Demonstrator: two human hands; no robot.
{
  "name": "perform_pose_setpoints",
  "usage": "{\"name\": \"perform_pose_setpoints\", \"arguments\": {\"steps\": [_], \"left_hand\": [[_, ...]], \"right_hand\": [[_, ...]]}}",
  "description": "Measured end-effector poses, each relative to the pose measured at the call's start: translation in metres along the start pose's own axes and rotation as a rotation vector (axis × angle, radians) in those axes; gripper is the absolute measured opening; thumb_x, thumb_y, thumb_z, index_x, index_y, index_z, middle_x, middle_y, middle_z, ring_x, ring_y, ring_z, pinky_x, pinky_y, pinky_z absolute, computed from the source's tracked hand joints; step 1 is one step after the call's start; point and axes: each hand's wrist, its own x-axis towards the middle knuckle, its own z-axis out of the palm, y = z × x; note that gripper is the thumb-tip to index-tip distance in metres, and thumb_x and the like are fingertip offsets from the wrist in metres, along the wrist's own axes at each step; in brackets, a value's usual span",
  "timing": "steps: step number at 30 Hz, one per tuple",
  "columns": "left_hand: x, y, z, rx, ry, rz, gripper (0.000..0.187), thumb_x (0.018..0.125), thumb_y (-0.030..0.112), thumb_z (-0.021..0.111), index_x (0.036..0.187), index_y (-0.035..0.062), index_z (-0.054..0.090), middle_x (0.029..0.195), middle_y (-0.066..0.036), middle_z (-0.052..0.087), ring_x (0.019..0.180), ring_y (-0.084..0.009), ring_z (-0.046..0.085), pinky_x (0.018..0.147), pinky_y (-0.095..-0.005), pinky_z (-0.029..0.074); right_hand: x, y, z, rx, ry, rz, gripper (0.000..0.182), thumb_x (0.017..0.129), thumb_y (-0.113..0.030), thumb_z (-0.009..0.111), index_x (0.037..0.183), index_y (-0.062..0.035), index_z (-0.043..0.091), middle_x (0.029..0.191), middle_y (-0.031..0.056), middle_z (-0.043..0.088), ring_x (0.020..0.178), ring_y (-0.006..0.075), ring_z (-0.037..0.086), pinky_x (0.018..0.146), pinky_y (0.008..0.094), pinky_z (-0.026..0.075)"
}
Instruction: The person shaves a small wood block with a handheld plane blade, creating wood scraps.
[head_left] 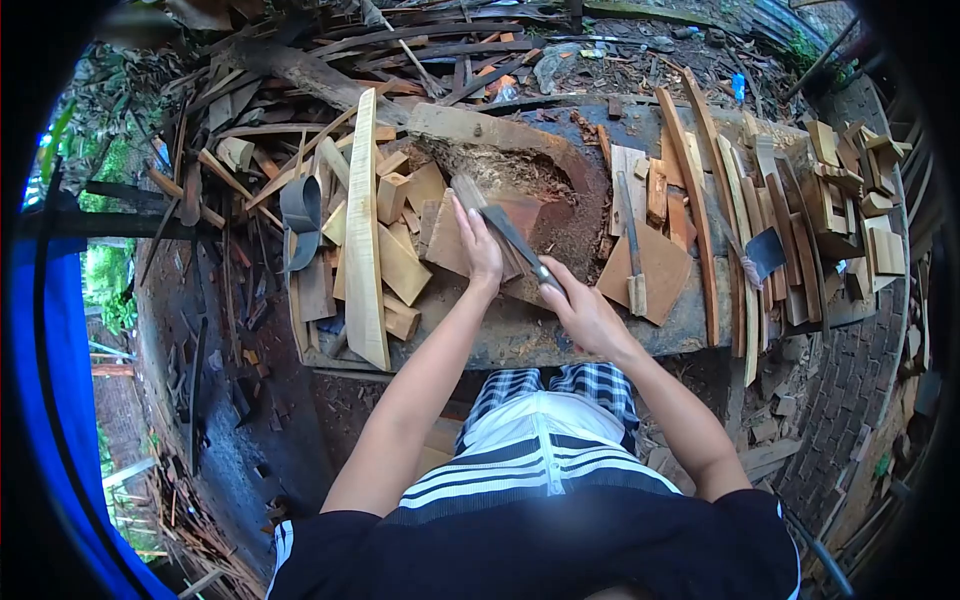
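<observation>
My right hand [585, 312] is wrapped round the handle of a long dark-bladed knife [512, 238], whose blade points up and to the left. Beside the blade, my left hand [478, 240] lies against a flat piece of wood [448, 240], its fingers close together and pointing away from me. The thumb side and underside of this hand are partly hidden, so its hold on the wood is unclear. Behind both hands is a hollowed, rough block of wood [575, 160] with crumbled brown material in it.
A long pale board [366, 250] and wood offcuts [402, 265] lie left on the workbench [480, 350]. Right of my hands are a second blade tool [633, 240], a square brown board [650, 272], long strips [690, 200] and stacked blocks [835, 205]. Scrap wood lies behind.
</observation>
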Motion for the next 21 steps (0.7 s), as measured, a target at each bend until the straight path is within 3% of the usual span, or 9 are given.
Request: {"name": "perform_pose_setpoints", "arguments": {"steps": [1, 2, 4, 12, 14, 18, 19, 21], "left_hand": [[-0.001, 0.002, 0.000, -0.002, 0.007, -0.009, 0.056, 0.107, 0.027, 0.028, 0.154, 0.0024, 0.013, 0.161, -0.017, 0.016, 0.148, -0.0279, 0.016, 0.120, -0.0352, 0.015], [-0.002, 0.003, 0.000, 0.016, 0.008, -0.001, 0.056, 0.107, 0.027, 0.028, 0.154, 0.0022, 0.014, 0.161, -0.017, 0.016, 0.148, -0.0281, 0.016, 0.119, -0.0351, 0.015], [-0.002, 0.004, 0.001, 0.028, 0.002, 0.014, 0.056, 0.107, 0.027, 0.028, 0.154, 0.0020, 0.014, 0.160, -0.017, 0.017, 0.148, -0.0284, 0.017, 0.119, -0.0350, 0.015], [-0.002, 0.005, 0.001, 0.066, 0.014, 0.038, 0.057, 0.106, 0.029, 0.028, 0.154, 0.0010, 0.014, 0.160, -0.018, 0.016, 0.148, -0.0289, 0.018, 0.119, -0.0353, 0.017], [-0.003, 0.005, 0.001, 0.083, 0.007, 0.038, 0.057, 0.106, 0.029, 0.028, 0.154, 0.0013, 0.014, 0.160, -0.018, 0.017, 0.148, -0.0293, 0.019, 0.119, -0.0354, 0.017], [-0.002, 0.006, 0.000, 0.091, 0.009, 0.011, 0.057, 0.106, 0.029, 0.028, 0.154, 0.0020, 0.014, 0.160, -0.018, 0.018, 0.147, -0.0300, 0.020, 0.119, -0.0353, 0.018], [0.000, 0.003, 0.002, 0.094, 0.034, 0.064, 0.056, 0.106, 0.028, 0.028, 0.154, 0.0022, 0.014, 0.160, -0.018, 0.019, 0.147, -0.0301, 0.020, 0.119, -0.0354, 0.019], [0.001, -0.001, 0.003, 0.090, 0.034, 0.057, 0.056, 0.106, 0.028, 0.028, 0.154, 0.0021, 0.014, 0.159, -0.019, 0.020, 0.147, -0.0302, 0.021, 0.118, -0.0356, 0.019]], "right_hand": [[-0.006, 0.004, 0.001, 0.025, -0.025, 0.050, 0.049, 0.099, -0.042, 0.041, 0.143, -0.0206, 0.039, 0.090, 0.0250, 0.068, 0.096, 0.0465, 0.064, 0.084, 0.0539, 0.047], [-0.006, 0.006, 0.003, 0.024, -0.034, 0.060, 0.049, 0.099, -0.042, 0.041, 0.143, -0.0206, 0.039, 0.090, 0.0250, 0.068, 0.096, 0.0465, 0.064, 0.084, 0.0539, 0.047], [0.005, 0.001, 0.003, 0.027, 0.030, -0.060, 0.048, 0.101, -0.033, 0.042, 0.145, -0.0154, 0.036, 0.062, 0.0104, 0.054, 0.044, 0.0217, 0.058, 0.047, 0.0357, 0.050], [0.002, 0.004, 0.005, -0.072, 0.062, -0.071, 0.047, 0.101, -0.034, 0.042, 0.144, -0.0141, 0.037, 0.074, 0.0155, 0.065, 0.051, 0.0259, 0.062, 0.056, 0.0411, 0.051], [0.010, -0.017, -0.003, -0.013, -0.022, 0.051, 0.049, 0.099, -0.042, 0.040, 0.144, -0.0207, 0.037, 0.095, 0.0278, 0.067, 0.097, 0.0478, 0.063, 0.086, 0.0546, 0.047], [0.009, -0.016, 0.000, -0.089, 0.014, 0.016, 0.050, 0.099, -0.042, 0.041, 0.144, -0.0202, 0.038, 0.094, 0.0285, 0.067, 0.096, 0.0475, 0.063, 0.084, 0.0544, 0.048], [-0.001, -0.016, -0.002, -0.094, 0.019, 0.002, 0.050, 0.099, -0.041, 0.041, 0.143, -0.0174, 0.038, 0.084, 0.0260, 0.067, 0.085, 0.0437, 0.067, 0.079, 0.0526, 0.049], [-0.007, -0.028, -0.011, -0.054, -0.030, 0.063, 0.050, 0.099, -0.040, 0.040, 0.143, -0.0166, 0.039, 0.080, 0.0237, 0.067, 0.078, 0.0411, 0.067, 0.076, 0.0515, 0.049]]}}
